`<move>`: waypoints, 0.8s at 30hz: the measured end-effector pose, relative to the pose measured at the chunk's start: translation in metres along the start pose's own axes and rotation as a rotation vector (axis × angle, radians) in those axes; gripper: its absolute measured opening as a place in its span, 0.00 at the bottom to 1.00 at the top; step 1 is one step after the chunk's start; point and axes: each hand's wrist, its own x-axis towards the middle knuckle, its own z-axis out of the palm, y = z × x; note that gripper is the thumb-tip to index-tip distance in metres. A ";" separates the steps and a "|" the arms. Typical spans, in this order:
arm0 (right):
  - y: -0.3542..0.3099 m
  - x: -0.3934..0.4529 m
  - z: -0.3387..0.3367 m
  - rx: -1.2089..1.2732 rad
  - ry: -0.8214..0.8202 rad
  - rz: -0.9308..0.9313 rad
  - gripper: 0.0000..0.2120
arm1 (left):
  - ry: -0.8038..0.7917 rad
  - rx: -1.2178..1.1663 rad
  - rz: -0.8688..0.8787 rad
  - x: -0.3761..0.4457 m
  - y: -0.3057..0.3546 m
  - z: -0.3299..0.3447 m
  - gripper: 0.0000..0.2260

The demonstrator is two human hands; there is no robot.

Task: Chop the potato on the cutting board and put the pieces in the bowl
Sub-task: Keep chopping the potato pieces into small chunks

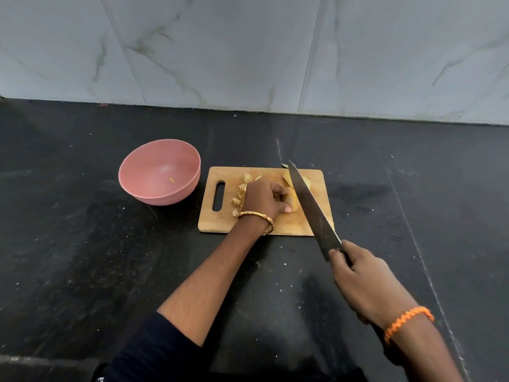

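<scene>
A wooden cutting board (212, 221) lies on the dark counter. My left hand (264, 199) grips a yellow potato chunk (293, 202) in the board's middle. Several cut potato pieces (241, 193) lie just left of that hand. My right hand (363, 277) holds the handle of a large knife (308, 202), whose blade slants across the board right beside the held chunk. Another potato piece (307, 183) shows behind the blade. A pink bowl (137, 166) stands left of the board with one small potato piece (172, 180) inside.
The black counter (82, 244) is speckled with small crumbs. A grey marble wall (248, 51) rises behind it. A small scrap (284, 165) lies at the board's far edge near the knife tip.
</scene>
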 end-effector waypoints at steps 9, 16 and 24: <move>0.002 0.041 0.029 0.045 0.081 -0.033 0.12 | 0.010 0.011 0.026 -0.001 0.001 -0.001 0.20; -0.008 0.060 0.030 -0.004 0.104 -0.051 0.12 | 0.037 -0.002 0.033 -0.001 0.000 0.001 0.20; -0.009 0.065 0.028 -0.013 -0.003 -0.017 0.11 | 0.057 -0.085 0.019 0.002 -0.004 0.003 0.25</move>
